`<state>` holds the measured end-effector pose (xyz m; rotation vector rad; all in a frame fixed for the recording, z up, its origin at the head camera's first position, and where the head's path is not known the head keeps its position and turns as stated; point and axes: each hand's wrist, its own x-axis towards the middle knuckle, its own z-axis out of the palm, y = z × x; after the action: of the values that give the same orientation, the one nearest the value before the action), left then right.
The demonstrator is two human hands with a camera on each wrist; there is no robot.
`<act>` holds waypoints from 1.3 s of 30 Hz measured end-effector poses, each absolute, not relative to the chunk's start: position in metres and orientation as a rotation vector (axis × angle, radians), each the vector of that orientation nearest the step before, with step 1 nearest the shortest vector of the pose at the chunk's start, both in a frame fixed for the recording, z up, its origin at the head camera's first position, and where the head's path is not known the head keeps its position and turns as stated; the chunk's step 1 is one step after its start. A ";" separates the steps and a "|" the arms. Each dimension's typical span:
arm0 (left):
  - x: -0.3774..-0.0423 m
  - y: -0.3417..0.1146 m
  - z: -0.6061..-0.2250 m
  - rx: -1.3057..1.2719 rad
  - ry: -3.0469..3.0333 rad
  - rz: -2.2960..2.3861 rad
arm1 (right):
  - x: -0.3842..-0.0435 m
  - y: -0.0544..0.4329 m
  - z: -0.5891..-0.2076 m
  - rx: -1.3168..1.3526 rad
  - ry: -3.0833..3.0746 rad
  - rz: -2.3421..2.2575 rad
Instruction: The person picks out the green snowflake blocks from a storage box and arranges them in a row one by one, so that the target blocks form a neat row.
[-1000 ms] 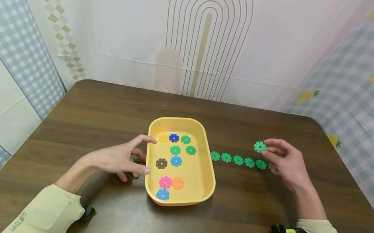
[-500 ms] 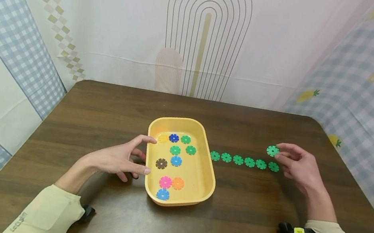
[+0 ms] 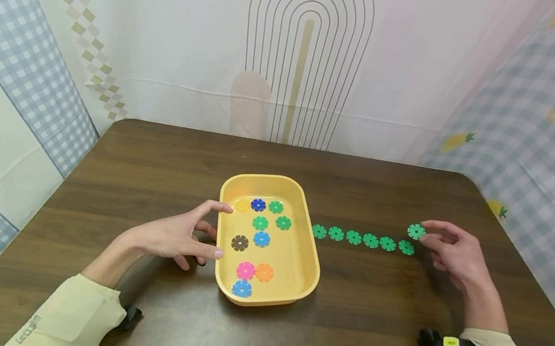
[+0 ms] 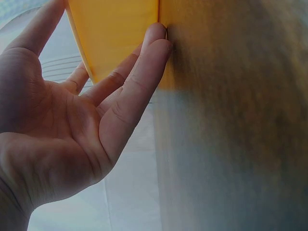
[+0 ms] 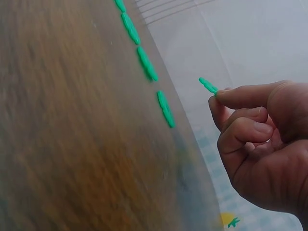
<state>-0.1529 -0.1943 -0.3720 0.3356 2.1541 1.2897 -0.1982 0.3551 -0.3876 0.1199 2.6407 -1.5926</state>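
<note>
My right hand [image 3: 459, 257] pinches a green snowflake disc [image 3: 416, 231] between thumb and index finger, its other fingers curled in. The right wrist view shows this green disc [image 5: 207, 85] edge-on, raised above the tabletop. Just below it in the head view, a row of several green discs [image 3: 370, 241] runs right from a yellow plastic tray [image 3: 305, 255]. With thumb and index finger over the tray's left rim, my left hand [image 3: 174, 232] holds it there. In the left wrist view other fingers [image 4: 139, 82] lie along the tray's outer wall [image 4: 113, 33].
Inside the tray lie loose discs: several green and blue ones, a brown disc [image 3: 240, 243], a pink disc [image 3: 245, 270], an orange disc [image 3: 264, 272] and a yellow disc [image 3: 242, 206]. The brown wooden table [image 3: 176, 164] ends at a patterned cloth backdrop [image 3: 180, 33].
My right hand has moved right with the green disc, from above the row to near its right end, and slightly lower. The left hand and the tray stay in place.
</note>
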 end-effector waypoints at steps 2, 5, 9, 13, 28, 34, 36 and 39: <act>-0.153 -0.194 -0.372 0.336 2.154 1.290 | -0.198 0.358 -0.389 0.128 2.639 -1.585; -0.153 -0.194 -0.372 0.337 2.154 1.290 | -0.198 0.362 -0.391 0.138 2.632 -1.579; -0.153 -0.194 -0.372 0.339 2.155 1.290 | -0.199 0.368 -0.393 0.173 2.639 -1.548; -0.153 -0.194 -0.373 0.339 2.158 1.288 | -0.200 0.373 -0.396 0.208 2.662 -1.483; -0.153 -0.194 -0.373 0.332 2.156 1.287 | -0.196 0.380 -0.398 0.199 2.593 -1.355; -0.153 -0.194 -0.373 0.339 2.156 1.288 | -0.196 0.380 -0.399 0.200 2.621 -1.329; -0.153 -0.194 -0.373 0.341 2.153 1.289 | -0.196 0.380 -0.400 0.199 2.628 -1.322; -0.153 -0.194 -0.372 0.340 2.148 1.291 | -0.196 0.379 -0.400 0.194 2.634 -1.313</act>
<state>-0.1530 -0.1944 -0.3725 0.3404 2.1482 1.2907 -0.1961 0.3795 -0.3997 0.1940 2.6344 -1.3127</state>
